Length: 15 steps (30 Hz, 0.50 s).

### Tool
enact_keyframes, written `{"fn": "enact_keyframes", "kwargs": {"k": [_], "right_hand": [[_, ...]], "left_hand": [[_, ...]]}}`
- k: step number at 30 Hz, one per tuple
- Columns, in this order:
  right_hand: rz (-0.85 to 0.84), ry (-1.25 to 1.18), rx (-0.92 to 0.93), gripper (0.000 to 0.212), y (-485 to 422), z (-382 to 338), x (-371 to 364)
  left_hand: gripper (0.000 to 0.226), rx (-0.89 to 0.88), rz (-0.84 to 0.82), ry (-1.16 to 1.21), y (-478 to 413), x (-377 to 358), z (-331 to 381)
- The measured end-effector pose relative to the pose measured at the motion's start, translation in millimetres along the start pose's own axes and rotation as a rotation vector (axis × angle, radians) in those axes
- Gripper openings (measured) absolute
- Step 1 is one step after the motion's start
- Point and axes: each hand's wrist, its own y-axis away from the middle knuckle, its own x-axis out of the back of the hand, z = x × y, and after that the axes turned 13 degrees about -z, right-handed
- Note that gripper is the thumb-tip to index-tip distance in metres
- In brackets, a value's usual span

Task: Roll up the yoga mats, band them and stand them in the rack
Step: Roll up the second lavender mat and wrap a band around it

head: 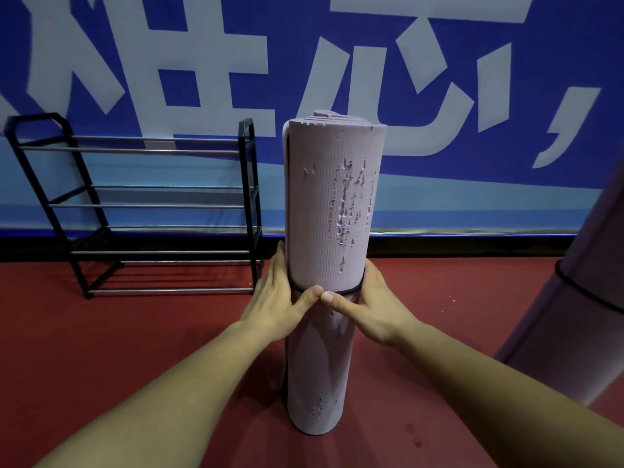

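While the fingers (309,295) of both hands wrap round a rolled lilac mat (334,197), thumbs meeting tip to tip on its near face, a thin black band (351,291) circles the roll just above them. The left hand (280,298) and right hand (368,302) clasp the roll from either side at the band's height; how far the fingers reach behind it is hidden. The mat stands upright on the red floor (135,332), its surface pitted with small tears. At the right edge of the frame a second mat (574,332) of the same colour leans, a band of its own (587,292) round it. Far left, against a blue wall banner (472,204), stands a black rack (162,206) with metal rails. Rolling looks finished for both mats in view, and banding is done or nearly so. Neither mat is in the rack yet, so that step remains.
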Motion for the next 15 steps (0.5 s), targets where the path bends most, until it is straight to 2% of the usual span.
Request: {"fn": "enact_keyframes", "kwargs": {"k": [7,12,15], "right_hand": [[-0.011,0.026,-0.017,0.107,0,11,2],[-0.009,-0.012,0.048,0.090,-5,2,-1],[-0.038,0.003,0.003,0.088,-2,7,-4]], "left_hand": [[0.118,0.002,-0.067,-0.089,8,0,-13],[0.124,-0.035,-0.013,0.013,-1,-4,-17],[0.128,0.012,-0.054,-0.055,3,-5,-20]]}}
